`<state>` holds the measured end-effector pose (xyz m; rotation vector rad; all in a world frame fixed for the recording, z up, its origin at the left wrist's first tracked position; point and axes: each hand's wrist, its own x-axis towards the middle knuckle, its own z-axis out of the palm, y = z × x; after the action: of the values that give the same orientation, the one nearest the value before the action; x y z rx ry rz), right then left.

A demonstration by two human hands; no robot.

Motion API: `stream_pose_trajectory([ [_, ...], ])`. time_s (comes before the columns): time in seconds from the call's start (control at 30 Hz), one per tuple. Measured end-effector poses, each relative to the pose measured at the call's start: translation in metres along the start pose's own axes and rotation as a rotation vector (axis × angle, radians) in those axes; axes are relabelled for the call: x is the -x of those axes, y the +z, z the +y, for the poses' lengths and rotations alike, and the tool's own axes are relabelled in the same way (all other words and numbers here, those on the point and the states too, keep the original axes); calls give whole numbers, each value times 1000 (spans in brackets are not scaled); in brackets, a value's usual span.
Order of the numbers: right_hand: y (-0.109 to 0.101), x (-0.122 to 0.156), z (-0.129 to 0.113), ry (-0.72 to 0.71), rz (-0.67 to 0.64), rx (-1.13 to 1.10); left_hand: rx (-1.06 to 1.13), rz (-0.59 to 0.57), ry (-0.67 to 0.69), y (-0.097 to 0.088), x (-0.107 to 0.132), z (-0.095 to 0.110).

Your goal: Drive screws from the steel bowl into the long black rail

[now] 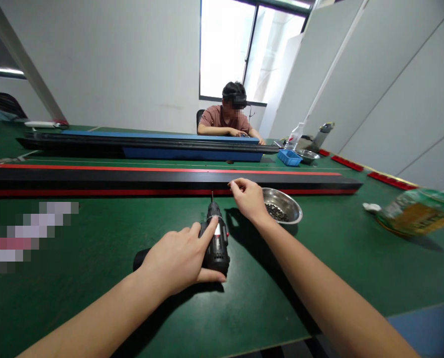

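My left hand (179, 258) grips a black cordless screwdriver (216, 238) lying on the green table (95, 278), its bit pointing away toward a long black and red rail (162, 180). My right hand (249, 198) is closed in a pinch at the rail's near edge, its fingertips holding something too small to name. A steel bowl (286, 204) with several small dark screws stands just right of that hand.
A second long black and blue rail (151, 145) lies farther back. Across the table sits another person (227, 118). A blue tray (289, 157), another steel bowl (308, 155) and bottles stand at back right. A plastic bottle (418, 211) lies at right.
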<state>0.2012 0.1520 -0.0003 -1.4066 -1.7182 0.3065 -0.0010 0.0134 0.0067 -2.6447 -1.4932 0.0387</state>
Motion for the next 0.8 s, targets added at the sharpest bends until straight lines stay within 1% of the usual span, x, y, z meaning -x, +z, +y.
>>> stream_pose_trajectory([
  [0.07, -26, -2, 4, 1, -2, 123, -5, 6, 1, 0, 0, 0],
  [0.13, -49, -5, 13, 52, -22, 236, -8, 6, 1, 0, 0, 0],
  [0.2, -67, -7, 25, 129, -33, 339, -5, 0, -2, -1, 0, 0],
  [0.27, -77, -7, 38, 199, -56, 407, 3, -9, -8, -2, 0, 0],
  [0.4, -85, -6, 58, 284, -149, 468, 20, -19, -20, -3, 2, -1],
  [0.5, -88, -5, 65, 365, -235, 452, 23, -34, -32, -5, 3, -1],
  [0.57, -88, -4, 67, 404, -327, 427, 34, -52, -39, -6, 3, 0],
  [0.63, -88, -3, 67, 393, -439, 415, 47, -62, -48, -6, 3, 1],
  [0.7, -86, -2, 66, 361, -518, 423, 51, -60, -49, -6, 3, 1],
  [0.8, -85, -1, 64, 367, -545, 441, 43, -46, -40, -5, 3, 1],
])
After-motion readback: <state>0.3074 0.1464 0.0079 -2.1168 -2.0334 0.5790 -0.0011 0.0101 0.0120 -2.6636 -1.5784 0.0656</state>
